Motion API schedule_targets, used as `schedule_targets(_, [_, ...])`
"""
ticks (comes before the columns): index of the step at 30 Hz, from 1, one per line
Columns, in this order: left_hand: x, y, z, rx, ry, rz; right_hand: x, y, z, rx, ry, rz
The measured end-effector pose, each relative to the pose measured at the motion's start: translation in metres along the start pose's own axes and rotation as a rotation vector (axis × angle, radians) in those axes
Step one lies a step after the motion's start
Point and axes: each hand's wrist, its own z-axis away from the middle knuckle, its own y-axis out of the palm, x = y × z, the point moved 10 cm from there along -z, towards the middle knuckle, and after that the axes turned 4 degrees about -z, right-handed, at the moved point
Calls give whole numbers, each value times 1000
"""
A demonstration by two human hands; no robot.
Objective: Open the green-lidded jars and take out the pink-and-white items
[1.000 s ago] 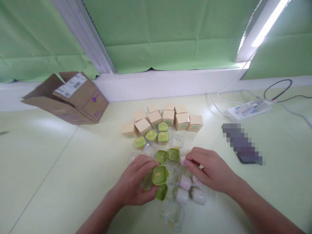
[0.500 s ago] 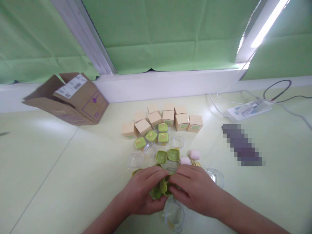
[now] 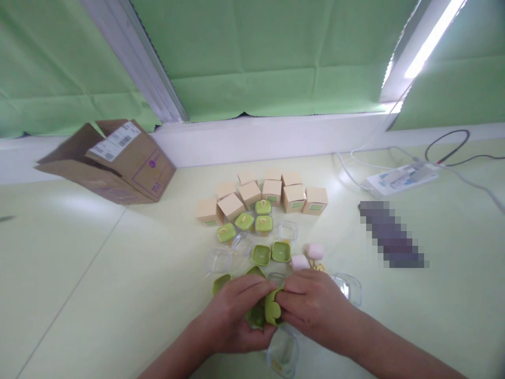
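Note:
Between my two hands is a green lid tilted on its side, with a curved, wavy edge facing me. My left hand grips its left side, thumb below and fingers above. My right hand is closed on its right side, fingertips pressed inside. Another green piece shows dimly beneath my left fingers. Two hollow green lids lie upturned just beyond, and more green lids peek out behind my left hand. Below the hands stands a clear square container; another clear container is beside my right hand.
Several small tan boxes stand behind closed green-lidded containers. Clear containers and pink rolls lie nearby. An open carton is at left; a power strip and a blurred dark object are at right.
The green lid in my hands has shifted slightly right and turned, showing more of its wavy edge. Both hands have moved a little; the things around them stay put.

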Motion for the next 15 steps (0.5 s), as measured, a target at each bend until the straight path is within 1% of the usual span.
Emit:
schedule_targets(6, [-2, -3, 0, -39, 13, -29, 1, 7, 4, 4, -9, 8])
schedule_targets(10, [-2, -3, 1, -39, 20, -27, 4, 7, 6, -10, -33, 14])
schedule_targets(15, [-3, -2, 2, -45, 25, -48, 4, 7, 4, -10, -29, 30])
